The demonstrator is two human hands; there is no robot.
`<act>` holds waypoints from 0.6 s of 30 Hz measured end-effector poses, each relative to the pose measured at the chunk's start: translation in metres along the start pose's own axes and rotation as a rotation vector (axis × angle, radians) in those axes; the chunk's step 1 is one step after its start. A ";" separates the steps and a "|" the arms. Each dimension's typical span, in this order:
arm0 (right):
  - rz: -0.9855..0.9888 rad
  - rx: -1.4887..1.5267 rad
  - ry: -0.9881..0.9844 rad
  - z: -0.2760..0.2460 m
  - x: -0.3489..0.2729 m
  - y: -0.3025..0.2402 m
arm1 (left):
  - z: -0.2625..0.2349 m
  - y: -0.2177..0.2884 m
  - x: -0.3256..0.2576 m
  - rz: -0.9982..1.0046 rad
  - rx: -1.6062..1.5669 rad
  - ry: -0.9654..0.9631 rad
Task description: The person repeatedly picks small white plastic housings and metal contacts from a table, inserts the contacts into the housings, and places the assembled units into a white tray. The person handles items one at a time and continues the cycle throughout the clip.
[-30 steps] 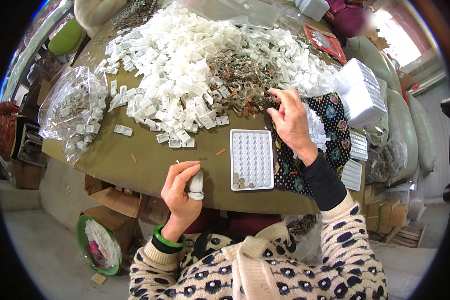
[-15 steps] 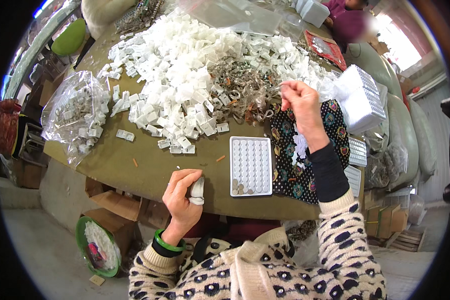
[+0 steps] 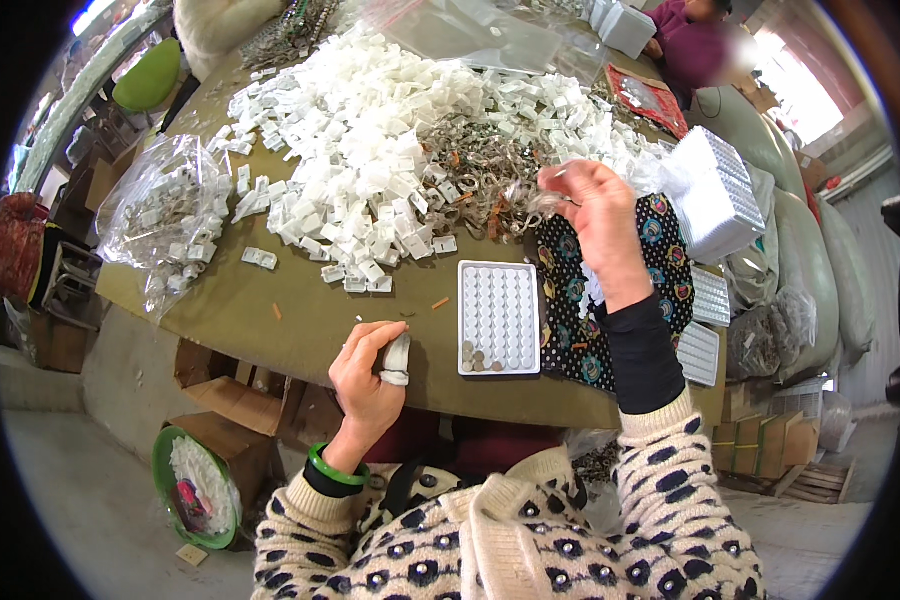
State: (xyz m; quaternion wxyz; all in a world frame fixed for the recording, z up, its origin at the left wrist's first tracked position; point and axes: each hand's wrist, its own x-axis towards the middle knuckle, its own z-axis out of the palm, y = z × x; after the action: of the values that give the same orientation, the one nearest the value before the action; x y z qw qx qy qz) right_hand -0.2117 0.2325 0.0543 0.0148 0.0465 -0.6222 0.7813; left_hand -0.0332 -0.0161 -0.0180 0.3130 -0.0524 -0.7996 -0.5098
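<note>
1. The left hand (image 3: 365, 375) rests at the near edge of the table (image 3: 260, 310), its fingers curled loosely about a small white piece (image 3: 397, 358) pinched by the thumb.
2. The right hand (image 3: 595, 215) is raised over the far side, fingertips pinched on a small clear, glinting bit (image 3: 548, 198); what it is cannot be told.
3. A white compartment tray (image 3: 498, 315) lies flat between the two hands, just right of the left hand, below the right hand.
4. A few small round metal pieces (image 3: 478, 360) sit in its nearest row.
5. Behind the tray spreads a heap of white plastic pieces (image 3: 370, 150) mixed with a tangle of metal parts (image 3: 480, 175).
6. A dark patterned cloth (image 3: 580, 320) lies under the right forearm, touching the tray's right side.
</note>
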 end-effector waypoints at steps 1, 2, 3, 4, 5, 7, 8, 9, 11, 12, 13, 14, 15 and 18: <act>-0.142 -0.656 0.040 0.005 0.000 0.004 | 0.000 0.000 0.000 0.000 0.001 0.003; -0.233 -0.720 -0.018 0.007 -0.002 0.007 | 0.000 0.000 -0.001 -0.001 0.000 0.002; -0.203 -0.822 -0.057 0.009 -0.002 0.009 | 0.001 0.000 -0.001 0.005 -0.001 0.002; -0.023 -0.316 -0.038 0.009 -0.001 0.009 | 0.001 -0.001 -0.001 0.011 0.001 0.009; 0.011 0.065 -0.044 0.006 0.000 0.007 | 0.001 -0.001 -0.002 0.001 0.000 0.017; -0.152 -0.185 0.053 0.006 0.006 0.005 | 0.001 -0.001 -0.003 -0.002 0.006 0.029; -0.283 -0.766 0.059 0.006 0.007 0.006 | 0.001 -0.001 -0.002 -0.015 -0.001 0.023; -0.344 -0.895 0.008 0.006 0.008 0.006 | 0.001 -0.001 -0.002 0.000 0.009 0.020; 0.096 0.091 0.024 0.002 0.007 0.007 | 0.002 -0.002 -0.002 0.004 0.019 0.024; 0.059 0.121 0.024 0.000 0.007 0.006 | 0.002 -0.001 -0.003 -0.001 0.009 0.030; 0.025 0.014 0.008 0.001 0.007 0.009 | 0.002 -0.001 -0.002 -0.004 0.002 0.032; -0.024 -0.086 0.001 0.001 0.007 0.010 | 0.001 -0.001 -0.002 -0.012 -0.011 0.025; -0.060 -0.200 0.003 0.002 0.007 0.011 | 0.001 -0.001 -0.002 -0.003 0.001 0.019; -0.089 -0.261 0.049 0.000 0.007 0.013 | 0.001 -0.001 -0.002 -0.005 0.011 0.015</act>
State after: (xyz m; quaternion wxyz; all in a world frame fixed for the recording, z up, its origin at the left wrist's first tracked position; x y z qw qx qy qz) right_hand -0.2197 0.2291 0.0426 0.0703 0.0526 -0.7154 0.6932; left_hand -0.0323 -0.0150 -0.0206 0.3182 -0.0449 -0.8001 -0.5065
